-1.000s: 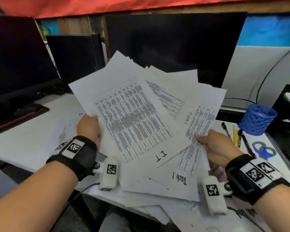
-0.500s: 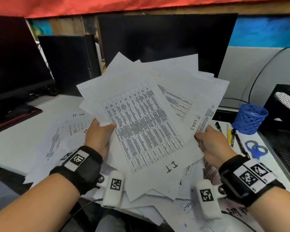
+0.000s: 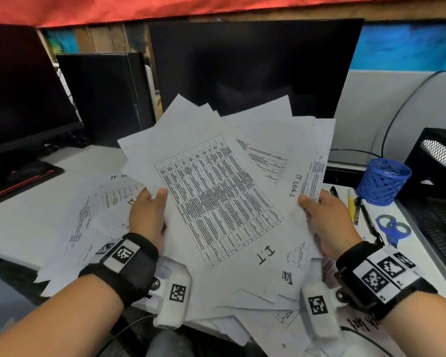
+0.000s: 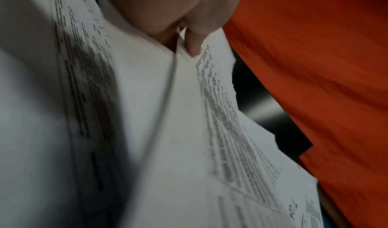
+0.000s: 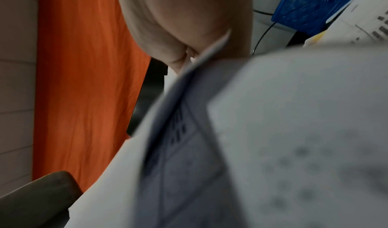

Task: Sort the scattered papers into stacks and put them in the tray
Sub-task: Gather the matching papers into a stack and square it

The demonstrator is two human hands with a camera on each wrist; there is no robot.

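Observation:
A fanned bundle of printed papers (image 3: 224, 191) is held up above the desk, its top sheet a table marked "I.T". My left hand (image 3: 150, 210) pinches the bundle's left edge, thumb on top; the left wrist view shows the thumb (image 4: 194, 44) pressed on the sheets (image 4: 159, 132). My right hand (image 3: 325, 217) pinches the right edge beside the "IT LOGS" writing, thumb over the paper; the right wrist view shows blurred papers (image 5: 273, 132) under the palm. More loose sheets (image 3: 88, 215) lie scattered on the desk below. A black mesh tray (image 3: 440, 202) stands at the far right.
Dark monitors (image 3: 255, 65) stand behind the papers, another (image 3: 18, 94) at the left. A blue mesh pen cup (image 3: 382, 180), pens (image 3: 355, 207) and blue scissors (image 3: 393, 228) lie at the right. The white desk (image 3: 23, 217) extends left.
Both hands have drawn closer together, squeezing the fan of papers narrower and more upright. The view has shifted, showing more loose sheets on the desk at the left.

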